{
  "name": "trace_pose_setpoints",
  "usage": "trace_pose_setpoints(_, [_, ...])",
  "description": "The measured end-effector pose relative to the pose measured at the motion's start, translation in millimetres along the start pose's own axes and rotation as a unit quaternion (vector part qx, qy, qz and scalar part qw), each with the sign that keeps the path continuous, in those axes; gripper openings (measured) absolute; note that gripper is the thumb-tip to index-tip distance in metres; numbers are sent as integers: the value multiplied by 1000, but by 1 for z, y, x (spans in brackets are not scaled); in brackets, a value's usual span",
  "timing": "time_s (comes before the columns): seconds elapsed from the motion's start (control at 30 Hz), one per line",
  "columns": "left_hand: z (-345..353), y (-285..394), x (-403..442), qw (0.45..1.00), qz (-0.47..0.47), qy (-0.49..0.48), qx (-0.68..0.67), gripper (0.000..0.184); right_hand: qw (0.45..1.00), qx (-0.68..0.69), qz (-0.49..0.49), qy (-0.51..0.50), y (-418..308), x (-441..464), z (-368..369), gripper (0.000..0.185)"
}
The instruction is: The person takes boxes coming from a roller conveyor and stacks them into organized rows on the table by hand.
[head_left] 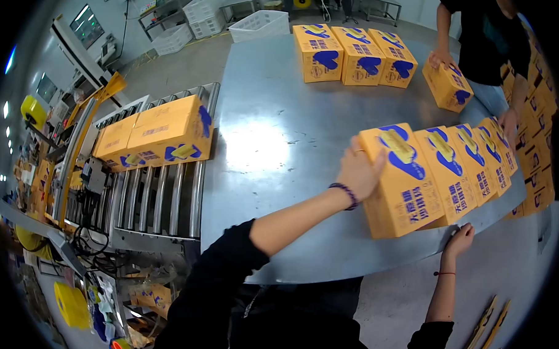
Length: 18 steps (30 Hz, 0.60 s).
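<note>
A row of yellow cardboard boxes with blue printing stands at the right of the metal table. My left hand (360, 171) grips the upper left corner of the nearest yellow box (400, 182), its thumb lying on the printed face. Behind that box, several more yellow boxes (448, 168) lean in line toward the right. My right hand (459, 239) is at the table's front edge, just below the row, with its fingers curled in and no object visible in them. A purple bead bracelet circles my left wrist; a thin red cord is on the right.
Across the metal table (263, 224), a co-worker's hand (442, 59) holds a yellow box (447, 87). Three yellow boxes (362, 64) stand at the back. On the left, a roller conveyor (163, 197) carries two yellow boxes (167, 132). Stacked boxes (537, 135) rise far right.
</note>
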<state>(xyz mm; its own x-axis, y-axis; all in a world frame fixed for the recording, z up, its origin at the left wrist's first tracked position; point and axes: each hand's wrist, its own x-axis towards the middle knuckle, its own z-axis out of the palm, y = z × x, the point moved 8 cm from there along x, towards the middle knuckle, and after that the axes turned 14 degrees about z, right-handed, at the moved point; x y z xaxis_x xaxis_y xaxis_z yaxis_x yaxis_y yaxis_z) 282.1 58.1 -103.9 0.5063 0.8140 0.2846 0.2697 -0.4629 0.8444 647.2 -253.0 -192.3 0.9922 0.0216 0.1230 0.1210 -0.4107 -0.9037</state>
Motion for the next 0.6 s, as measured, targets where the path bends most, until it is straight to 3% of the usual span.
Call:
trace_pose_setpoints(0.07, [13,18,10,999,-1,-27,39,83,1000,-20,7,-3,-11,-8,-5,41])
trace_pose_setpoints(0.17, [7,25,40,986,11,-95,137,68,999,-47,21,8,-9,1,-4,42])
trace_pose_setpoints(0.23, [-54,45,67,974,129,-80,170,60,998,-59,5,15,-11,-3,-2,41])
trace_pose_setpoints(0.27, [-98,57,74,966,188,-20,176,51,998,-57,6,16,-16,-6,-4,41])
trace_pose_setpoints(0.3, [-132,55,88,927,254,-5,275,45,997,-75,23,17,-26,-16,-5,41])
trace_pose_setpoints(0.33, [-176,50,90,884,314,95,332,39,995,-94,40,19,-30,-22,-9,41])
trace_pose_setpoints(0.37, [-213,26,92,851,252,113,447,41,995,-92,40,21,-27,-21,-12,41])
trace_pose_setpoints(0.4, [-249,-3,86,807,253,207,493,48,993,-110,27,25,-26,-19,-10,40])
trace_pose_setpoints(0.47, [-303,-43,69,825,-19,18,565,56,992,-121,11,26,-23,-13,-5,40])
trace_pose_setpoints(0.6, [-316,-11,17,843,10,-79,531,50,997,-79,17,5,-9,-1,5,39])
